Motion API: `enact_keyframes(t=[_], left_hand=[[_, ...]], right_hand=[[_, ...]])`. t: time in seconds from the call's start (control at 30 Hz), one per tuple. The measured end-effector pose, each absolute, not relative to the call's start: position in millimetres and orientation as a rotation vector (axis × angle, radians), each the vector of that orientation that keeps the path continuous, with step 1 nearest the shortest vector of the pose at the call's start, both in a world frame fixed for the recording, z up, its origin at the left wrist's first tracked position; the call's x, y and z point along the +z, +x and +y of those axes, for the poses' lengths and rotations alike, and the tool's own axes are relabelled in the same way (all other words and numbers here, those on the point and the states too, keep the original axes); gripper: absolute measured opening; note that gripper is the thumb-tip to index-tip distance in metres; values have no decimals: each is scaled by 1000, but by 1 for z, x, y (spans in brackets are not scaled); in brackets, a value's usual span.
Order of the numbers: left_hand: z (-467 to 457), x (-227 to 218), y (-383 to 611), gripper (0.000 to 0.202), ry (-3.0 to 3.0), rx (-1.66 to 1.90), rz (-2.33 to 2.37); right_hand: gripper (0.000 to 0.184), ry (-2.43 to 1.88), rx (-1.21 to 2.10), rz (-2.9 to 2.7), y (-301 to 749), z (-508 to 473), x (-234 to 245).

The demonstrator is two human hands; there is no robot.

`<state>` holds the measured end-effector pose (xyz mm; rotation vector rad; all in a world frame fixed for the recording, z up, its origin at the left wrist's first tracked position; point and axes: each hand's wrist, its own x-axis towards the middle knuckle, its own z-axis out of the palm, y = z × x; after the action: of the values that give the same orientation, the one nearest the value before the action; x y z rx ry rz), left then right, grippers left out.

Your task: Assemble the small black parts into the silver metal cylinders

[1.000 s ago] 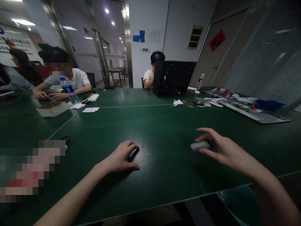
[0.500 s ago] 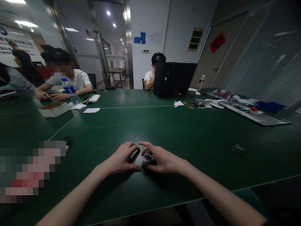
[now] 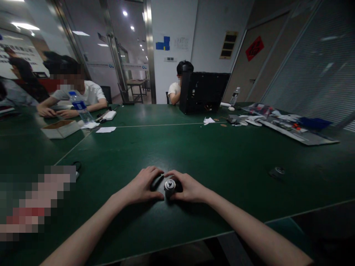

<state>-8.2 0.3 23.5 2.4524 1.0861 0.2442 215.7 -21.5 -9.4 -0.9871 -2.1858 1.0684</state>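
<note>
A small silver metal cylinder (image 3: 170,187) with a ringed top and a short stub at its centre, like a small motor, stands about upright on the green table. My right hand (image 3: 186,187) curls round it from the right, thumb low at the front and forefinger behind; the exact finger contact is partly hidden. On the other side, my left hand (image 3: 147,184) rests on the table, fingers arched and thumb apart. It holds nothing, and a narrow gap separates it from the cylinder.
Off to the right lies a similar dark metal part (image 3: 278,172). Farther back are a black box-shaped device (image 3: 208,92), a board with loose items (image 3: 299,131), an open box (image 3: 61,129) and a water bottle (image 3: 81,107). Two people sit across the green table (image 3: 133,147).
The cylinder has shifted slightly left and now stands more upright, its top facing me. My right hand has moved a little left with it. My left hand stays nearly still; the view shifts slightly.
</note>
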Motion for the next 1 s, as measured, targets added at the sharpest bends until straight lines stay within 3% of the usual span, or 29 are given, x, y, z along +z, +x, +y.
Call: enact_keyframes(t=[0.1,0.27,0.53,1.0], left_hand=[[0,23,-9,61,2405,285,1083],[-4,30,-6,44,2368,286,1081],[-7,33,-2,25,2403,327,965],[-2,33,-2,25,2249,338,874]], right_hand=[[55,-1000,1089,-2130,213,-22,-10],[44,-1036,985,-2174,211,-23,-8],[42,-1082,864,-2152,206,-25,-11],[42,-1098,1289,-1840,203,-22,-16]])
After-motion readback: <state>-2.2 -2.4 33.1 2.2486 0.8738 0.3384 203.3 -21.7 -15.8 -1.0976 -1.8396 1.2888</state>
